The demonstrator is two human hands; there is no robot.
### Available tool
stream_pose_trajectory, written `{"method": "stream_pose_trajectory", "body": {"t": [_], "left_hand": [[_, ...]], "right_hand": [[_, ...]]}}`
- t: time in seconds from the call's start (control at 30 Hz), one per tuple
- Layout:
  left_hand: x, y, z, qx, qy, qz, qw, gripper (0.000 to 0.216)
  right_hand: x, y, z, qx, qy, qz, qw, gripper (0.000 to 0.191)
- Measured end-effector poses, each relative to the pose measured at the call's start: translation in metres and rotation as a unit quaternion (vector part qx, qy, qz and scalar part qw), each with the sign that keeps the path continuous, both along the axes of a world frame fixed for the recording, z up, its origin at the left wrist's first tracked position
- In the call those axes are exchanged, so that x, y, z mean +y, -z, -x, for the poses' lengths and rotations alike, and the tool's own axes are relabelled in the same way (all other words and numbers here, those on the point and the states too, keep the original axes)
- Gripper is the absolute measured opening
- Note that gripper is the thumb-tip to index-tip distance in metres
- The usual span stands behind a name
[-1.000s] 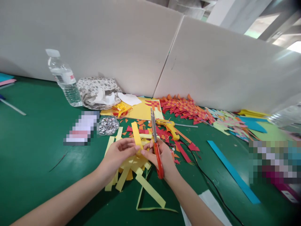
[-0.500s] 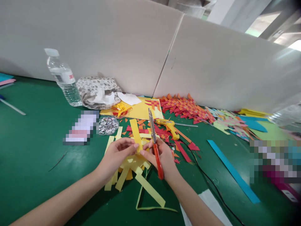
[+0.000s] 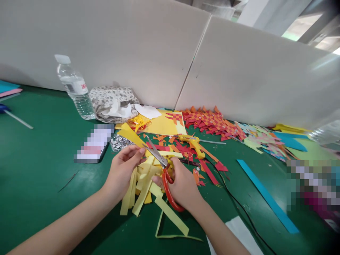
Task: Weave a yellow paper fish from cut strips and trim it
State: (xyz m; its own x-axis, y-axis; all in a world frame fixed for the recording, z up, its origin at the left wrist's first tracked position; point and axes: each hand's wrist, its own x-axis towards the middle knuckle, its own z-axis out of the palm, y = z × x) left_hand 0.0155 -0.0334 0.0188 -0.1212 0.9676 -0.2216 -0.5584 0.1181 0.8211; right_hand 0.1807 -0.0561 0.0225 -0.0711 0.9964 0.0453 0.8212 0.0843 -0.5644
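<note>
Between the thumb and fingers of my left hand (image 3: pixel 126 166) is a yellow paper strip (image 3: pixel 130 135), its free end pointing up and left. My right hand (image 3: pixel 183 184) is closed round the red handles of a pair of scissors (image 3: pixel 158 156). The blades are parted and point up-left, their tips close to the strip beside my left fingertips. Whether the blades touch the paper I cannot tell. Under both hands lies a loose heap of pale yellow paper strips (image 3: pixel 142 191).
A yellow glue gun (image 3: pixel 192 142) lies behind the hands, its black cord (image 3: pixel 236 205) running to the front right. Red and orange scraps surround it. Woven paper fish (image 3: pixel 215 122) line the wall. A bottle (image 3: pixel 77 92), a phone (image 3: pixel 94 143) and a blue strip (image 3: pixel 267 194) lie around.
My right hand has let go of the yellow strip and opened the scissors, swinging the blades from upright to up-left. The strip has tipped leftward in my left hand.
</note>
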Motion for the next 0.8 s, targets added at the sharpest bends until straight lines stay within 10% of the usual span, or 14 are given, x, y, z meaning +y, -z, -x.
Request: {"method": "stream_pose_trajectory", "body": {"t": [0.8], "left_hand": [[-0.0013, 0.0023, -0.0033, -0.003, 0.009, -0.002, 1.0, 0.018]], "right_hand": [[0.0002, -0.0006, 0.0023, -0.046, -0.009, -0.04, 0.998, 0.037]]}}
